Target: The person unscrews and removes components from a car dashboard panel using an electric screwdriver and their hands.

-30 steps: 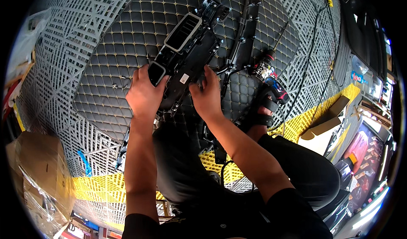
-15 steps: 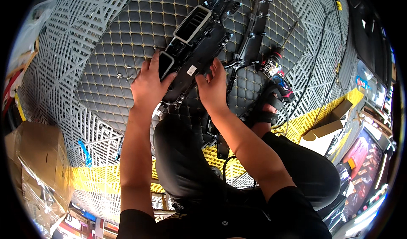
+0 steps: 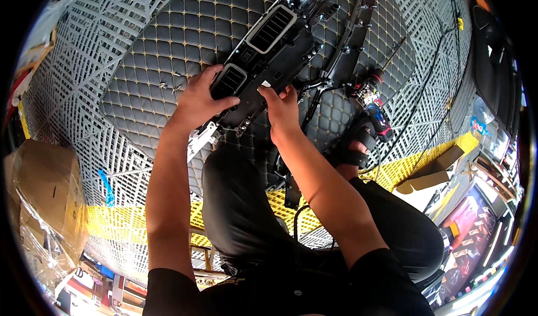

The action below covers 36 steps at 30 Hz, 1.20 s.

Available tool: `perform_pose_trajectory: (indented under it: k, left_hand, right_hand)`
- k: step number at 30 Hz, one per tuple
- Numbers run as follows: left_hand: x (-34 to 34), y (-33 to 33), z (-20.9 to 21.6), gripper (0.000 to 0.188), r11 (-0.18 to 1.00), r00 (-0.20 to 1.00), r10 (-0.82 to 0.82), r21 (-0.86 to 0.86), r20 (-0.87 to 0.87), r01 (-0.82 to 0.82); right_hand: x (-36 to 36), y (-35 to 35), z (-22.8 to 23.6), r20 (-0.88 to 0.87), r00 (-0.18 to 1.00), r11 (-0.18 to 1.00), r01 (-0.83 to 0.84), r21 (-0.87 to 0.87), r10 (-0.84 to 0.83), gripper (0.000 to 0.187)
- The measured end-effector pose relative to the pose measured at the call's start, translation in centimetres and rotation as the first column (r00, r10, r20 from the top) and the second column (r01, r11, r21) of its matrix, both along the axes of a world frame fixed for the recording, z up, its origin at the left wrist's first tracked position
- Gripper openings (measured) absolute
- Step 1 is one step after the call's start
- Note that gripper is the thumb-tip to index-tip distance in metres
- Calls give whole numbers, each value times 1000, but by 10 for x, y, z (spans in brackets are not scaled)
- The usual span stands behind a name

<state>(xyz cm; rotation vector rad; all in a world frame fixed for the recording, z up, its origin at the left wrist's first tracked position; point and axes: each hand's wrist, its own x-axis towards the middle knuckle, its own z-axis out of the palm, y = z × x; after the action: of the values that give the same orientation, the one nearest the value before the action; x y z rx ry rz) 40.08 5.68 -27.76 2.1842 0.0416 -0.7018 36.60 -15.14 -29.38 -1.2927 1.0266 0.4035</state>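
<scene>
A long black car air vent panel (image 3: pixel 284 61) lies slanted on the quilted mat, with two light-rimmed vents, the larger vent (image 3: pixel 272 28) farther away and the smaller vent (image 3: pixel 230 79) nearer. My left hand (image 3: pixel 193 102) grips its near left end, thumb and fingers straddling the smaller vent. On the opposite edge, my right hand (image 3: pixel 284 113) is closed, thumb on top by a small white label and fingers curled beneath the rim. A white bracket (image 3: pixel 203 139) sticks out below the panel's near end, beside my left wrist.
The dark quilted mat (image 3: pixel 151 52) covers grey floor grating. Right of the panel lie a long black trim strip (image 3: pixel 348 49) and a cordless drill (image 3: pixel 370 94), near my sandalled foot (image 3: pixel 358 148). Small screws (image 3: pixel 163 85) lie on the left. Cardboard boxes (image 3: pixel 47 187) stand at lower left.
The panel sits slightly farther right and is turned so the smaller vent's slats show. More of the white bracket is visible. My left hand's thumb and fingers are spread wider around that vent.
</scene>
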Motion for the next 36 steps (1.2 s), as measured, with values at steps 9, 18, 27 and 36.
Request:
perform_pose_trajectory:
  k: [9,18,27,36]
  left_hand:
    - [4,10,1,74,984,982,172,-54,72,-168]
    - [-41,49,53,67,819,869,494,-343,18,-459]
    - [-126,77,129,74,575,699,715,-553,-18,-603]
    - [-180,87,254,84,530,663,746,-655,59,-538]
  right_hand:
    - [13,-9,-8,143,989,994,-60,92,46,63]
    - [8,-16,15,70,996,962,33,270,-54,50]
    - [-8,-48,59,371,927,909,-112,402,-50,40]
    - [0,-74,205,454,891,949,-145,281,2,41]
